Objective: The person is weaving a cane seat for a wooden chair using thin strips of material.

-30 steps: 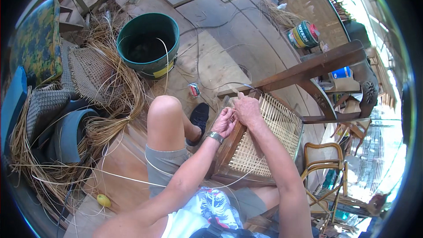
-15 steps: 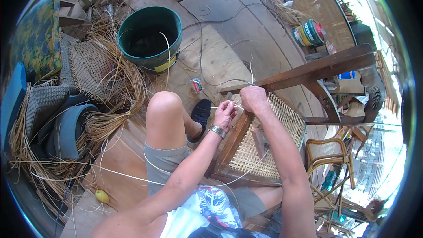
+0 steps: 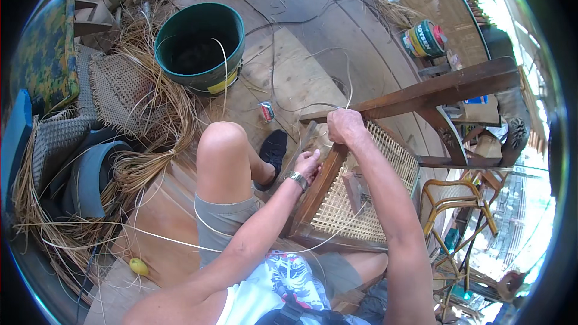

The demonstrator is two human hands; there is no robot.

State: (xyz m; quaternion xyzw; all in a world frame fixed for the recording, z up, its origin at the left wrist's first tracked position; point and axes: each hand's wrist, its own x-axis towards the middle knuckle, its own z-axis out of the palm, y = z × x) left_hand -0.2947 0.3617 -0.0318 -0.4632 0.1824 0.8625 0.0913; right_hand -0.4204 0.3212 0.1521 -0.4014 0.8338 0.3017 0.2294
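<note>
A wooden chair (image 3: 421, 97) lies tipped over against my legs, its seat frame filled with an open lattice of woven cane (image 3: 346, 204). At the seat's upper corner, my right hand (image 3: 345, 125) is a closed fist. A thin pale cane strand (image 3: 350, 84) sticks up from its far side. My left hand (image 3: 307, 166) is lower, beside the outer face of the seat rail (image 3: 321, 191), its fingers curled in; what they hold is hidden. Another long cane strand (image 3: 174, 239) runs from the left across my lap to the seat.
A dark green bucket (image 3: 198, 39) stands ahead on the left, beside a large bundle of loose cane (image 3: 141, 168). A small red packet (image 3: 267, 111) lies on the wooden floor. At the right are a paint can (image 3: 423, 39) and a rattan chair frame (image 3: 454, 204). A yellow fruit (image 3: 139, 266) lies near left.
My left hand has dropped away from my right, down along the seat rail. The strand stretched between my hands no longer shows. My right hand stays at the corner, slightly higher.
</note>
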